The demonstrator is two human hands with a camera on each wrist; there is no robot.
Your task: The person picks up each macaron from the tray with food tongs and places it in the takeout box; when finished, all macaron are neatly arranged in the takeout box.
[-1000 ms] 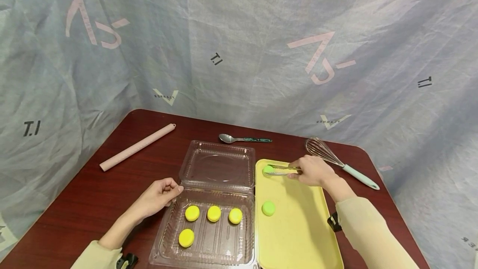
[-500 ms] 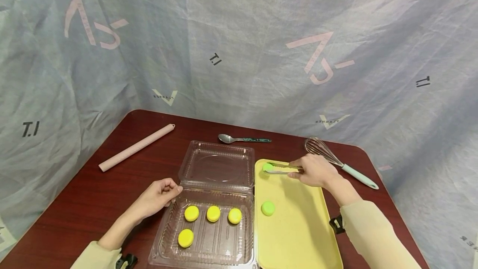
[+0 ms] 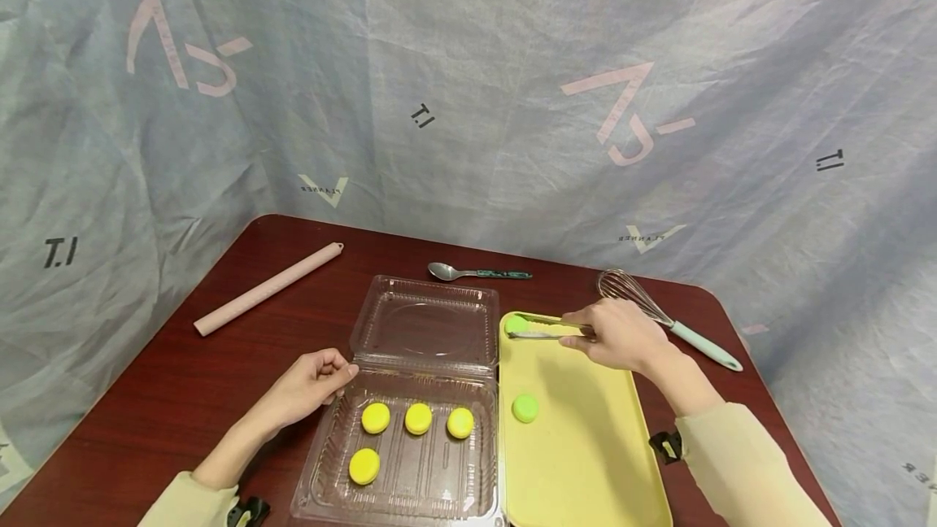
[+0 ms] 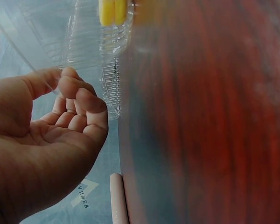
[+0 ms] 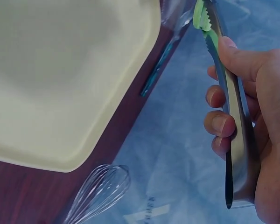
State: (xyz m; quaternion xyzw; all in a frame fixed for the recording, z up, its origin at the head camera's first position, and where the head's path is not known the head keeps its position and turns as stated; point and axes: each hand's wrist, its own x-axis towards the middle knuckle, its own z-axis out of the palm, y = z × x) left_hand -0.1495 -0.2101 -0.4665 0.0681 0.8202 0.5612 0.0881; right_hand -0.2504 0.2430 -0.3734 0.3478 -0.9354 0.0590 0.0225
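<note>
In the head view my right hand (image 3: pixel 618 334) grips metal tongs (image 5: pixel 238 154). Between the tongs' tips is a green macaron (image 3: pixel 516 325), over the far left corner of the yellow tray (image 3: pixel 586 454). A second green macaron (image 3: pixel 525 408) lies on the tray nearer me. My left hand (image 3: pixel 307 387) pinches the left rim of a clear plastic clamshell box (image 3: pixel 424 498), thumb and index finger on its edge. Several yellow macarons (image 3: pixel 418 419) sit in the box's near half. Its lid (image 3: pixel 424 328) lies folded back, away from me.
A pink rolling pin (image 3: pixel 268 289) lies at the left. Behind the box is a spoon (image 3: pixel 479 272) with a patterned handle. A whisk (image 3: pixel 669 320) rests beyond the tray at the right. A grey-blue cloth (image 3: pixel 468 104) hangs behind the table.
My right hand's tongs have shifted the green macaron slightly left and away from me, to the tray's corner. My left hand has stayed on the box rim.
</note>
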